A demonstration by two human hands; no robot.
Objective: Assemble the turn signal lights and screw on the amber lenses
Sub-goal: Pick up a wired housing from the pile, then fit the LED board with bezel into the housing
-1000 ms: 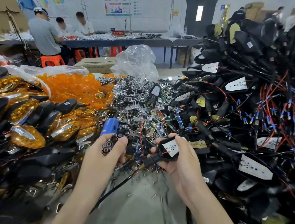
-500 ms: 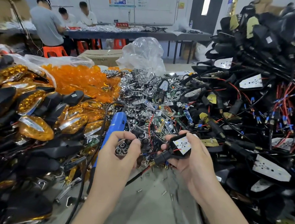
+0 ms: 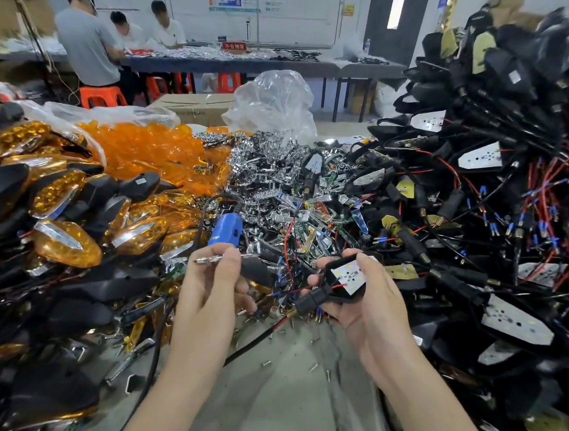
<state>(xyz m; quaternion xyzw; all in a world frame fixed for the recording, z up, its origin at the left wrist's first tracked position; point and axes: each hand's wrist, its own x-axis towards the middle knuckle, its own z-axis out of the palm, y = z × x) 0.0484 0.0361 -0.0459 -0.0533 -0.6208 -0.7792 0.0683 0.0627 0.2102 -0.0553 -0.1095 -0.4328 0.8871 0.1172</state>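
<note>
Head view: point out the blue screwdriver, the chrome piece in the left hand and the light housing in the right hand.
blue screwdriver [image 3: 225, 229]: head view, on its blue body.
chrome piece [image 3: 205, 260]: head view, on its exposed left end.
light housing [image 3: 347, 275]: head view, on its white LED board.
</note>
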